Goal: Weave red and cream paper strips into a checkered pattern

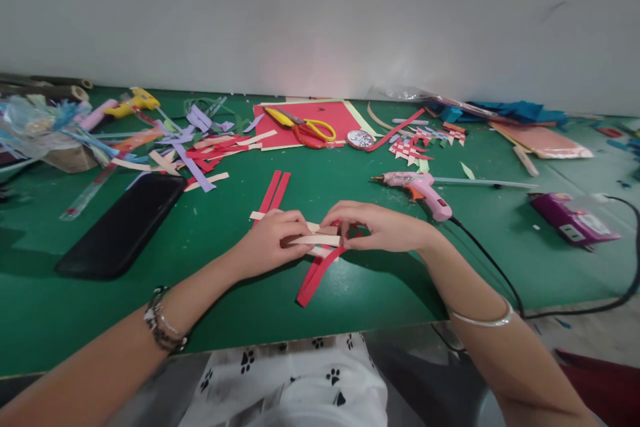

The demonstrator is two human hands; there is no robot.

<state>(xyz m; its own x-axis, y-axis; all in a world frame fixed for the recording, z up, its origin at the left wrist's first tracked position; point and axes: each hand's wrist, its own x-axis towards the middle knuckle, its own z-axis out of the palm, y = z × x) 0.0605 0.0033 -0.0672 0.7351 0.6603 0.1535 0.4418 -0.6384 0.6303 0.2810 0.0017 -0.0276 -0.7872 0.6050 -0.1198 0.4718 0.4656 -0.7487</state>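
Note:
Red paper strips point(311, 280) and cream paper strips point(317, 239) cross each other in a small weave on the green table, between my two hands. My left hand point(277, 240) pinches a cream strip near its left end, thumb below and fingers above. At the other end of that strip, the curled fingers of my right hand point(373, 225) grip it beside a bent red strip. Two red strip ends stick out beyond my left hand, and another pair points toward me. My fingers hide the middle of the weave.
A pink glue gun point(417, 188) with a black cord lies to the right, near a purple box point(575, 219). At left rests a black phone point(125, 227). Yellow-handled scissors point(320, 128) lie on red paper point(345, 113); loose strips point(213, 150) and a yellow glue gun point(134, 103) are behind.

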